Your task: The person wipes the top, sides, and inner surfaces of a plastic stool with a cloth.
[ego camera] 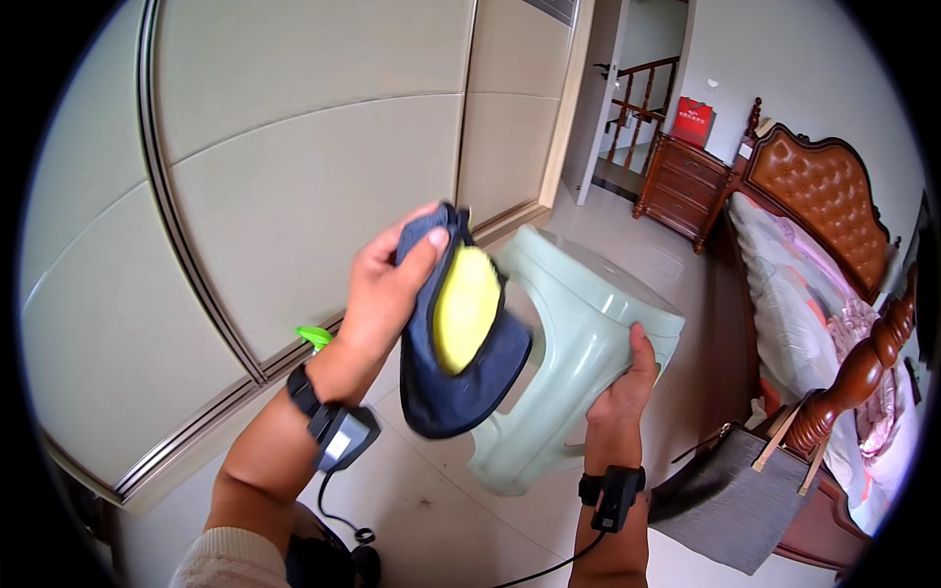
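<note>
My left hand pinches a dark blue cloth by its top, thumb towards me. The cloth hangs folded, and a bright yellow face shows inside its dark edging. To the right, my right hand grips a pale green plastic stool near its seat, with the thumb over the rim. The stool is tilted and held up off the floor, its legs pointing down and towards me. Part of the cloth overlaps the stool in view; whether they touch, I cannot tell.
A sliding wardrobe stands on the left. Behind my left forearm shows a green spray-bottle head. At right are a wooden bed, a grey handbag hung by its post, and a nightstand bearing a red paper bag. Black cables trail from both wrist devices.
</note>
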Demonstrator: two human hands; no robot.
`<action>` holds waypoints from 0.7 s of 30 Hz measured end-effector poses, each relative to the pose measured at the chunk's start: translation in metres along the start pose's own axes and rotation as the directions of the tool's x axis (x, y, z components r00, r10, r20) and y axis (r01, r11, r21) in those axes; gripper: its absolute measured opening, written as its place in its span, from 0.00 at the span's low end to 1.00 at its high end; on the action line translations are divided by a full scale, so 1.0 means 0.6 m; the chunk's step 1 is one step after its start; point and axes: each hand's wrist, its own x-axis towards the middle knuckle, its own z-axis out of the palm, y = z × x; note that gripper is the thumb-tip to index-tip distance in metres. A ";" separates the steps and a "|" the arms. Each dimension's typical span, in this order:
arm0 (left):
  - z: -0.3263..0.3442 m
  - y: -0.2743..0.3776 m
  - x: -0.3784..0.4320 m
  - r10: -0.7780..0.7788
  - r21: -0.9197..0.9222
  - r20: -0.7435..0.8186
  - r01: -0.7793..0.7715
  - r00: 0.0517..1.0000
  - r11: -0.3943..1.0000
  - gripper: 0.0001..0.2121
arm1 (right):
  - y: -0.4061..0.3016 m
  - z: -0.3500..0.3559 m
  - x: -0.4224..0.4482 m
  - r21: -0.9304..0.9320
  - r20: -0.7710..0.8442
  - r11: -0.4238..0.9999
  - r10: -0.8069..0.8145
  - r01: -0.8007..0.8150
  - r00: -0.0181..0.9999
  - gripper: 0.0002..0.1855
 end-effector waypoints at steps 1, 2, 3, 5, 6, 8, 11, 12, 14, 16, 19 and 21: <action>0.000 -0.014 0.021 0.054 -0.034 -0.039 -0.056 0.998 0.998 0.14 | 0.005 0.005 -0.001 0.009 0.030 0.999 0.049 -0.050 0.998 0.31; -0.009 -0.043 0.044 0.237 0.170 -0.044 -0.226 0.971 0.959 0.14 | 0.013 0.011 -0.003 0.040 0.070 0.996 0.081 -0.084 0.994 0.31; 0.005 -0.053 0.049 0.300 0.314 0.016 -0.289 0.954 0.904 0.13 | 0.021 0.013 -0.005 0.066 0.101 0.991 0.108 -0.115 0.989 0.32; 0.028 -0.095 0.043 0.146 0.395 0.100 -0.174 0.984 0.902 0.17 | 0.040 0.024 -0.014 0.113 0.142 0.981 0.141 -0.158 0.980 0.32; 0.041 -0.097 0.034 0.259 0.525 0.100 -0.272 0.961 0.806 0.18 | 0.048 0.029 -0.018 0.134 0.142 0.978 0.140 -0.159 0.980 0.32; 0.086 -0.074 0.007 0.314 0.648 0.097 -0.299 0.944 0.700 0.20 | 0.044 0.041 -0.027 0.126 0.154 0.980 0.133 -0.153 0.979 0.32; 0.110 -0.061 -0.011 0.373 0.658 0.122 -0.356 0.920 0.663 0.16 | 0.035 0.052 -0.032 0.096 0.166 0.983 0.140 -0.157 0.976 0.31; 0.118 -0.059 -0.019 0.429 0.642 0.208 -0.454 0.879 0.619 0.15 | 0.029 0.055 -0.032 0.078 0.128 0.989 0.116 -0.127 0.985 0.30; 0.131 -0.055 -0.041 0.514 0.614 0.403 -0.640 0.757 0.462 0.15 | 0.021 0.058 -0.030 0.039 0.054 0.997 0.068 -0.070 0.996 0.30; 0.139 -0.038 -0.078 0.514 0.538 0.551 -0.751 0.657 0.383 0.15 | 0.014 0.039 -0.019 0.093 0.138 0.993 0.054 -0.068 0.989 0.29; 0.108 -0.044 -0.123 0.364 0.436 0.776 -0.855 0.515 0.281 0.17 | 0.005 0.031 -0.014 0.172 0.152 0.971 0.139 -0.165 0.978 0.32; 0.091 -0.041 -0.136 0.306 0.360 0.823 -0.856 0.479 0.371 0.19 | 0.016 0.020 -0.003 0.071 0.101 0.996 0.040 -0.047 0.994 0.33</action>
